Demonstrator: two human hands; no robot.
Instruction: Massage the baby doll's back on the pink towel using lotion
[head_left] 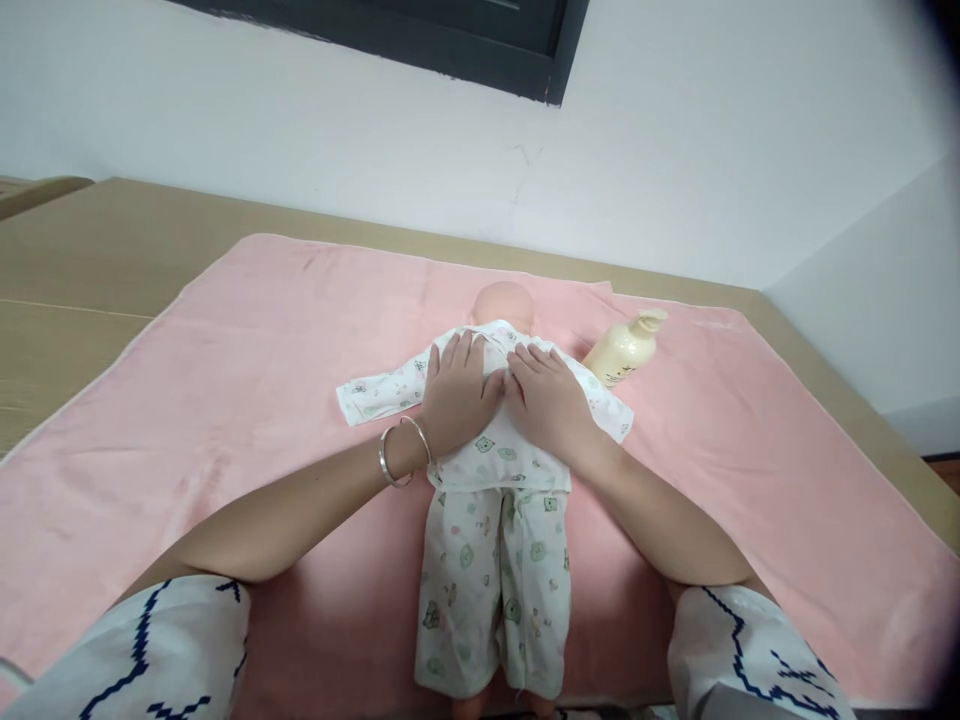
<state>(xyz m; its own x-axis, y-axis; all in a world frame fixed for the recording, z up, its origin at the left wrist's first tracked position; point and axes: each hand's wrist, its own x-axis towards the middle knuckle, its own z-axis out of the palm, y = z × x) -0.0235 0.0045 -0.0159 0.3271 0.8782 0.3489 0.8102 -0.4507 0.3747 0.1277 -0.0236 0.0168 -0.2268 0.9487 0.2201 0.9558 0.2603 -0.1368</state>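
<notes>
A baby doll (504, 305) lies stretched out on a pink blanket (285, 330), its bald head toward the wall. It wears a white printed top (499, 455) and matching trousers (461, 590); whether it lies on its back or its front I cannot tell. My left hand (459, 395) rests flat on the left side of the doll's upper body, fingers extended. On the other side my right hand (551, 400) lies flat too, the thumbs close together at the middle. Both hands press on the cloth and hold nothing.
A cream pump bottle (624, 350) lies tilted on the blanket, by the doll's right-hand sleeve in view. The blanket covers much of a wooden tabletop (82, 270). Behind stands a white wall (420, 140) with a dark frame (517, 75).
</notes>
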